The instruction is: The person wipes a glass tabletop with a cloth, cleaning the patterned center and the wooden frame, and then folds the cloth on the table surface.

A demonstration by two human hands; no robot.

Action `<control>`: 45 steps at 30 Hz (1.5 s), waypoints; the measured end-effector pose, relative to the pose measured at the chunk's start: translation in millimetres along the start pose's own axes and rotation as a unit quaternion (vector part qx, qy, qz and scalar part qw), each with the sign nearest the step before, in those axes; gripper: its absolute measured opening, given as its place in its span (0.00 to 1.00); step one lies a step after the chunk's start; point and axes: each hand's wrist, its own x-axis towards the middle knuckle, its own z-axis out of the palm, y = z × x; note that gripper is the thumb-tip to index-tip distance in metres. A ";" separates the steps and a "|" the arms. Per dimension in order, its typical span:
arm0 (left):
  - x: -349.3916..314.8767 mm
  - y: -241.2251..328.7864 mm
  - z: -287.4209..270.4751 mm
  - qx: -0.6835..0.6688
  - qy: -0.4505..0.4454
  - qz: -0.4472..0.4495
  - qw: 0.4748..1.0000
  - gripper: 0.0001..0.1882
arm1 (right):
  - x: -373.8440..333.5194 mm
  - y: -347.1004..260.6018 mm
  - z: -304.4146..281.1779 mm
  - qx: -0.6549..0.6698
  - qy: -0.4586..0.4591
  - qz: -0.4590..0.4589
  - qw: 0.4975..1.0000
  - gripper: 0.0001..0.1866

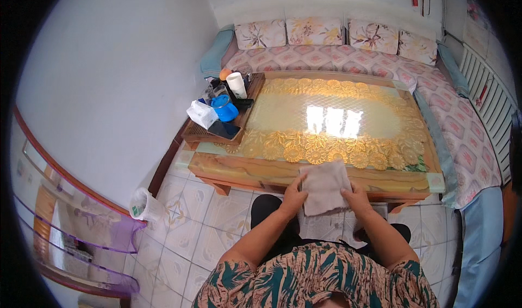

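At the lower middle of the frame, a pale cloth (325, 191) hid some fingers of the left hand (294, 195) and the right hand (356, 198), plus part of the table's front edge (239, 173). The patterned shirt (321, 270) ran off the bottom. Above centre, glare (334, 122) washed out the tablecloth (318, 151). At the upper left, dark items (209, 92) beside the blue pot (224, 109) were too small to tell. The round rim cut off a purple-edged sheet (120, 237) at the lower left and a dark thing (516, 127) at the right.
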 end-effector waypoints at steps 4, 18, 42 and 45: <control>45.6 16.3 9.3 -0.221 0.127 0.079 0.964 0.33 | 32.2 -27.7 -14.7 -0.065 0.061 -0.069 0.994 0.21; 88.7 -47.7 -111.1 0.493 0.330 -0.070 0.802 0.29 | 75.7 3.4 -12.8 -0.562 0.108 -0.163 0.804 0.47; 82.7 -54.8 -123.4 0.574 0.347 -0.064 0.739 0.29 | 129.0 3.5 20.0 -0.600 0.059 -0.068 0.795 0.46; 81.9 -38.7 -125.1 0.571 0.305 -0.079 0.758 0.30 | 114.1 15.9 -76.3 -0.626 0.136 -0.051 0.766 0.44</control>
